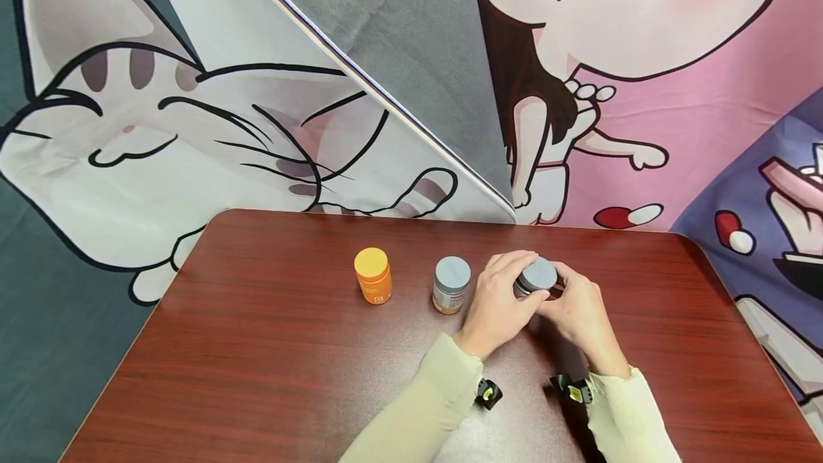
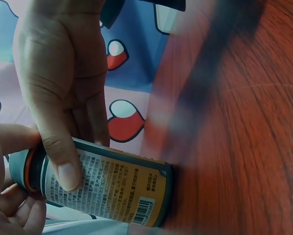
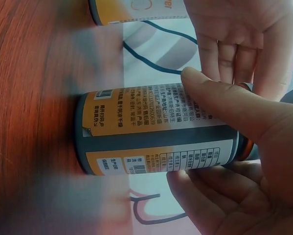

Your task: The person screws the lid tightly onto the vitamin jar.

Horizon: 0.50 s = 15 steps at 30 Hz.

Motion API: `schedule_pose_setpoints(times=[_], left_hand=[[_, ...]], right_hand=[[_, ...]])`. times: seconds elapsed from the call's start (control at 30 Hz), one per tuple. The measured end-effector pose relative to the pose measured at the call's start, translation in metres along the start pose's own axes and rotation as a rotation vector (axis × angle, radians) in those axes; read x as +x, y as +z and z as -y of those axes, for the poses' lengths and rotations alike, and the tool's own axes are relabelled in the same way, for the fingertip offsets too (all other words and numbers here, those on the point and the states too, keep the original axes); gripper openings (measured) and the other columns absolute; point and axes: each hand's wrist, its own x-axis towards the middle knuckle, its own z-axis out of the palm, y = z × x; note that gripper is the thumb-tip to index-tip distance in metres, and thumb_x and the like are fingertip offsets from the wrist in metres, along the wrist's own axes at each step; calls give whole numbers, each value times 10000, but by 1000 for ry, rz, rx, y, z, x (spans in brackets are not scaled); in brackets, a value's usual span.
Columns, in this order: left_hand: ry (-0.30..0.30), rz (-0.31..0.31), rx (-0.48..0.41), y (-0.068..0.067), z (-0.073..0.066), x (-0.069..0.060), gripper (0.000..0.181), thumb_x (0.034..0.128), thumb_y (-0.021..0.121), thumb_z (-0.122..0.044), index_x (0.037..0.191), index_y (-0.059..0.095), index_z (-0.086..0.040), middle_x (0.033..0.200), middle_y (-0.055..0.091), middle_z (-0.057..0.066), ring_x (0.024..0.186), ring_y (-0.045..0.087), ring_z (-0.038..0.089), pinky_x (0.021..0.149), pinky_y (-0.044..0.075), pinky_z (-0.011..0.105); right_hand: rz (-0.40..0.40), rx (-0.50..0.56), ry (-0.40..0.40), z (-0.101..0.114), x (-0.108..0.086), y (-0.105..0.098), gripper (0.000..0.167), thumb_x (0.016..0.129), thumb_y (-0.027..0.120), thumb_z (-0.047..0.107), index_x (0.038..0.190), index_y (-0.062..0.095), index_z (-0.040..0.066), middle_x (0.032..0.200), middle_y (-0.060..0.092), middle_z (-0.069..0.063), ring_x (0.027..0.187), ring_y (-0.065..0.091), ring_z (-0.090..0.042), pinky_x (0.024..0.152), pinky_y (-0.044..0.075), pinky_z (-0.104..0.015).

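Note:
Both hands are on a grey-capped supplement bottle [image 1: 537, 276] at the right of the table. My left hand [image 1: 498, 299] grips the cap [image 2: 18, 169] with thumb and fingers. The bottle's body [image 3: 156, 132] is held by my right hand [image 1: 579, 309], whose thumb lies along the printed label. An orange band shows between cap and body in the left wrist view. The bottle is upright; whether its base touches the table I cannot tell. Just left of my left hand stands a second grey-capped bottle [image 1: 452, 286].
An orange bottle with a yellow cap [image 1: 373, 276] stands further left on the reddish-brown wooden table [image 1: 270, 363]. Behind the table's far edge hangs a cartoon-printed cloth [image 1: 411, 77]. Both wrists wear small black devices, one on the left wrist [image 1: 489, 393].

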Motion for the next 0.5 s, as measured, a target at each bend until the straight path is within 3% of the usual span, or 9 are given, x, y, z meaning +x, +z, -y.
schedule_pose_setpoints(times=[0.2,0.37,0.5], left_hand=[[-19,-13,10,1,2,-2,530,800,853,-212,1283,686,-72,1280,674,5,1201,580,90,1021,391,157],[8,-19,13,3,6,-5,534,813,847,-211,1303,680,-81,1304,668,7,1229,573,81,1032,387,153],[7,10,21,2,7,-4,532,822,841,-224,1313,677,-102,1319,659,-7,1239,562,62,1030,381,145]], right_hand=[[0,1,-3,-1,-1,1,531,720,852,138,1185,667,-39,1044,720,-240,954,682,-415,803,529,-543],[-1,-3,0,-2,0,1,526,717,850,141,1179,670,-37,1033,726,-231,950,684,-411,804,527,-542],[4,-6,4,-2,0,0,533,713,858,142,1180,672,-36,1026,729,-226,948,688,-408,807,531,-538]])
